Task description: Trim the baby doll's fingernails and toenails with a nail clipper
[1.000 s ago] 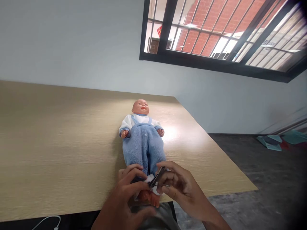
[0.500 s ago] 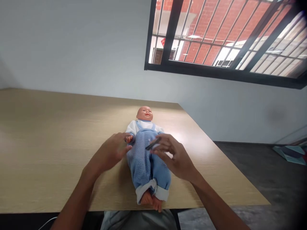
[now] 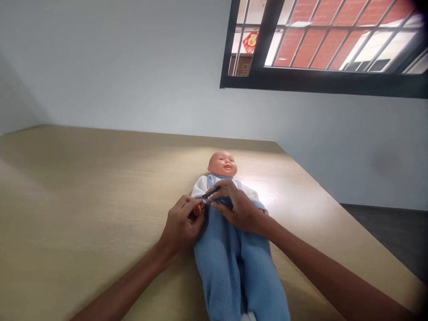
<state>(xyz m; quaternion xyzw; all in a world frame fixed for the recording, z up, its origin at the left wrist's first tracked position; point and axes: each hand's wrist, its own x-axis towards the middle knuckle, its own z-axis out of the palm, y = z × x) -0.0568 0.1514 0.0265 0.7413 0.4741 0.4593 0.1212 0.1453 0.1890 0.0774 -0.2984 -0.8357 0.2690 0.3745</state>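
Observation:
A baby doll (image 3: 223, 164) in a white top and blue knitted overalls lies on its back, its head away from me. Its small hand (image 3: 198, 208) is pinched between the fingers and thumb of my left hand (image 3: 183, 220). Over the doll's belly, my right hand (image 3: 238, 206) grips slim dark nail clippers (image 3: 212, 191), their tip at the doll's cuff and hand beside my left fingertips. Exactly what the tip touches is too small to tell. The doll's other hand is partly covered by my right wrist, and its feet are out of view.
The doll rests on a light wooden table (image 3: 100, 178) whose right edge slants toward me. Behind stands a pale wall (image 3: 133, 67) with a dark-framed, barred window (image 3: 301, 76) at upper right. Dark floor (image 3: 384, 232) shows beyond the table's right side.
My left hand has closed on the doll's hand. My right hand has brought the nail clippers left and up to it. The view has shifted closer, so the doll appears larger and farther right.

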